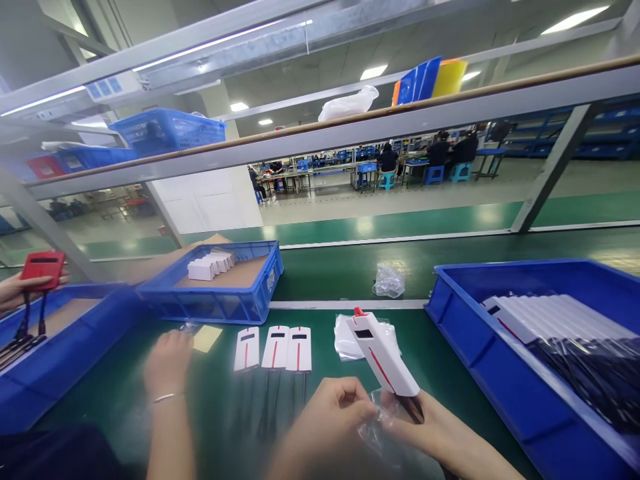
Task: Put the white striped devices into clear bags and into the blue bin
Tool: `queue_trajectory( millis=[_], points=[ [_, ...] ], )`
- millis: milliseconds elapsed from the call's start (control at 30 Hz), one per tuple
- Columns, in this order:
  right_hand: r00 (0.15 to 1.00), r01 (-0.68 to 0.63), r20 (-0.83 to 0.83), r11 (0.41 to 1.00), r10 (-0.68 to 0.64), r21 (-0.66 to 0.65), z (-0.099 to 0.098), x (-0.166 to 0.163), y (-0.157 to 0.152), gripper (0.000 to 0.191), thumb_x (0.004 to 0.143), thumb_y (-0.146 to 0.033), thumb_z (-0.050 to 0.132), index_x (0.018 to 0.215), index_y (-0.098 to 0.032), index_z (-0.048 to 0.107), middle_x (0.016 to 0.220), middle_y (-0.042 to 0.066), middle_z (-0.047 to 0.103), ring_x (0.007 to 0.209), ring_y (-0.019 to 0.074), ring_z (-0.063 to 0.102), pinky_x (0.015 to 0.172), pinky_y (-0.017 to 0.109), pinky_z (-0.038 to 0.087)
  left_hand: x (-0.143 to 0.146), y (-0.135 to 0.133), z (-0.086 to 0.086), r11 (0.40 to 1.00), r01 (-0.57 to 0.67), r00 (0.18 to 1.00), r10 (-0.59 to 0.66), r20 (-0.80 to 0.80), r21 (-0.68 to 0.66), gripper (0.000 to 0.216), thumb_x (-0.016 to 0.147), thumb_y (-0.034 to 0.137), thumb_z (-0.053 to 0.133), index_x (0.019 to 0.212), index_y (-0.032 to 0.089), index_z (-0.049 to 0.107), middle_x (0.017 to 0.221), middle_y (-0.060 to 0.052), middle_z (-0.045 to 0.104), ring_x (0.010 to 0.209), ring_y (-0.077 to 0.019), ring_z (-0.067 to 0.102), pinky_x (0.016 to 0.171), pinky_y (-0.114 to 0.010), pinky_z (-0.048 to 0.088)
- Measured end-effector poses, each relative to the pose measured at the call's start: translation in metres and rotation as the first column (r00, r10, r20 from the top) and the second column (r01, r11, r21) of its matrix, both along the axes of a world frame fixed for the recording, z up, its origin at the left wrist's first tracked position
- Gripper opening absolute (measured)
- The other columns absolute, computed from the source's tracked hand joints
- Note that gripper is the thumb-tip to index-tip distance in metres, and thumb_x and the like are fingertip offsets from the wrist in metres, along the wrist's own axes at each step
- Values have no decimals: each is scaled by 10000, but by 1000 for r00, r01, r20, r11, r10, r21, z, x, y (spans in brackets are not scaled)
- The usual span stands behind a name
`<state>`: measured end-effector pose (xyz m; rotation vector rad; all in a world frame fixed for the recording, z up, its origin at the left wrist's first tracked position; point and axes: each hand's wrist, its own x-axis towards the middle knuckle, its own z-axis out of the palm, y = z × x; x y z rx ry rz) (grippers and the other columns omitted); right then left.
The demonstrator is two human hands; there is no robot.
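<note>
My right hand is closed round the lower end of a white device with a red stripe, which it holds tilted up over the green belt. Fingers of my left hand pinch a clear plastic bag at the foot of the device. Three more white devices lie side by side on the belt to the left, their dark cables trailing toward me. Flat clear bags lie behind the held device.
A blue bin on the right holds several white devices. A middle bin holds small white boxes. A co-worker's hand rests near a yellow slip; another hand holds a red device over the left bin. A crumpled bag lies on the belt.
</note>
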<state>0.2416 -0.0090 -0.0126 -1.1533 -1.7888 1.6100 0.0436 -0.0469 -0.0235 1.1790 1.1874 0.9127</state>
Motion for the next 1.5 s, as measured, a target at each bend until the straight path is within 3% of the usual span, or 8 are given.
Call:
queue_trajectory(
  millis=[200,433,600,867,1133,1233,1367,1500],
  points=[
    [999,3,35,1000,-2,-14,3,-3,5,406,821,-616,650,834,-215,591,733,-35,512,713,178,501,649,258,428,2,-4,-1,995,0,995,10,-98,104,385,889,486,604,687,157,603,601,27,525,584,-111,451,573,-234,325],
    [988,-150,-19,989,151,3,6,2,11,428,807,-496,723,1108,-234,569,916,-24,541,773,169,456,696,263,407,3,-7,-4,996,84,995,-83,-58,22,452,852,557,642,641,163,575,547,38,482,538,-103,405,542,-237,283],
    [985,-163,-50,984,167,70,15,-3,12,310,871,-503,659,850,-211,558,768,-42,502,753,164,441,700,265,368,6,-7,-7,989,144,985,-145,94,20,473,813,584,681,641,159,564,526,50,449,529,-95,375,539,-235,280],
    [999,16,28,997,-18,77,15,-12,11,403,842,-602,619,817,-201,583,771,-27,515,741,176,477,668,265,410,9,-3,4,997,-65,992,60,113,48,259,753,300,763,737,168,540,654,25,579,621,-117,522,609,-225,395],
    [993,-107,38,993,108,-45,21,9,3,189,835,-303,665,979,-190,620,796,-25,618,785,182,546,718,263,447,3,1,14,993,-86,996,84,26,79,343,832,442,683,684,146,591,559,24,529,508,-93,422,508,-222,302],
    [989,-134,61,990,137,-42,24,14,-2,166,853,-332,654,953,-200,634,776,-27,631,786,189,564,710,251,463,3,2,13,993,-76,997,77,-10,89,392,852,488,667,685,135,625,576,19,531,534,-96,426,521,-223,297],
    [989,-46,146,995,33,88,22,29,-7,371,934,-571,530,894,-239,690,903,21,701,908,256,632,835,302,500,-3,6,6,992,-63,998,63,8,112,426,872,522,646,695,135,634,576,25,522,536,-91,412,525,-221,286],
    [950,117,262,971,-171,211,4,62,-14,458,852,-687,585,676,-292,736,866,47,747,914,321,654,849,368,518,-19,11,-4,992,-50,996,41,82,117,468,857,567,658,685,136,602,581,22,533,488,-72,367,491,-218,252]
  ],
)
